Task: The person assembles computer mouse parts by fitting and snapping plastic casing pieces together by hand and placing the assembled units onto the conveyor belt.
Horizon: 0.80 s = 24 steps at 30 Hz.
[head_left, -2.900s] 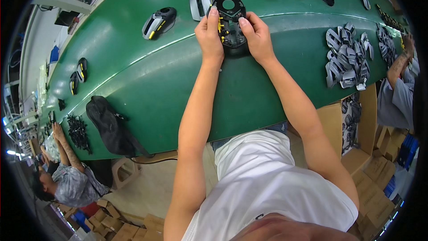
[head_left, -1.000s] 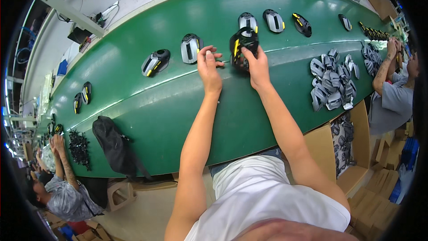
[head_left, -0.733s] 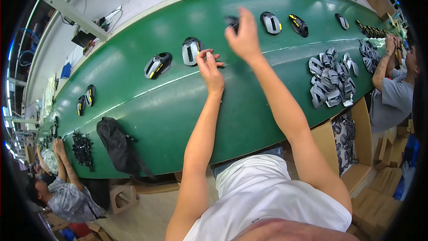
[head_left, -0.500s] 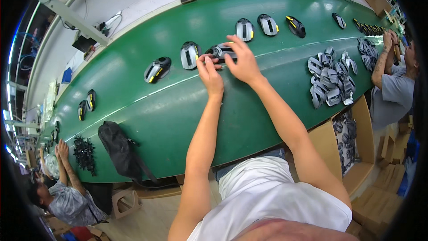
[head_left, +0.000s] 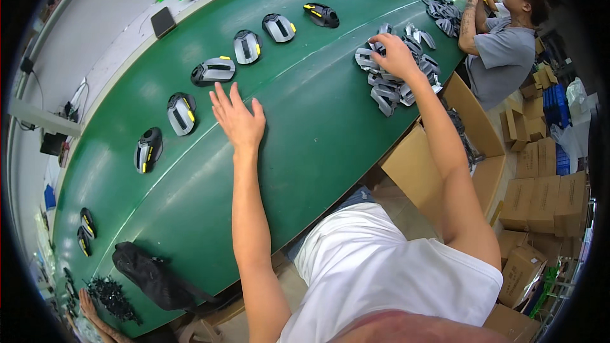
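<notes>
Hanging over the shells [head_left: 385, 98] in the upper right of the frame, the right hand [head_left: 395, 58] has bent fingers; whether its grip pinches one, I cannot tell. Left of centre, the left hand [head_left: 239, 121] spreads wide, fingertips just beside a mouse [head_left: 215, 72] on the table [head_left: 305, 171]. The shells overlap, so tugging one could drag others; a careless left sweep could knock the mouse askew.

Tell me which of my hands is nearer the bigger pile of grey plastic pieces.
Right. Your right hand is over the bigger pile of grey plastic pieces; your left hand is well to the pile's left, near a grey-and-black mouse shell.
</notes>
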Available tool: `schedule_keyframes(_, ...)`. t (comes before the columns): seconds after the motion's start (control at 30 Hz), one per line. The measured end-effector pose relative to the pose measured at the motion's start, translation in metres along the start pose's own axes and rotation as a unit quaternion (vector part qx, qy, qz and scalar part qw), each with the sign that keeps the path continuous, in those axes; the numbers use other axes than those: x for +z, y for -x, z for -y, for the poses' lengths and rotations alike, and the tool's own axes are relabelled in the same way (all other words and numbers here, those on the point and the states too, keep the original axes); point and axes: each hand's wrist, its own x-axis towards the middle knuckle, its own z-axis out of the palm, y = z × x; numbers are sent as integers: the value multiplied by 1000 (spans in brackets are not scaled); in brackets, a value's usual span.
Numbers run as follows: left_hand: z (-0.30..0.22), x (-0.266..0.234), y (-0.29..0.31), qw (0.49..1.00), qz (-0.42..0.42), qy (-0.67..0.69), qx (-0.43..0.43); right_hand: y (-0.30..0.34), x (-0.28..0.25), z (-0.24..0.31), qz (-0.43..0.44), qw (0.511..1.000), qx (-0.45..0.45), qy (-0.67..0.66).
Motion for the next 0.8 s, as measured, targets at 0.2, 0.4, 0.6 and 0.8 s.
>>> schedule_keyframes(0.2, -2, 1, 0, 994, 30, 98, -36, -27, 18, -15, 159, 980, -94, 71)
schedule_keyframes(0.4, -4, -3, -6, 982, -22, 186, -30, -53, 18, 25, 95, 981, -71, -152)
schedule_keyframes(0.6, -27, -7, -6, 823, 88, 551, -107, -29, 62, 141, 159, 820, -5, -550)
schedule_keyframes(0.8, -7, -5, -8, 870, -15, 470, -146, -17, 106, 207, 116, 739, 36, -663)
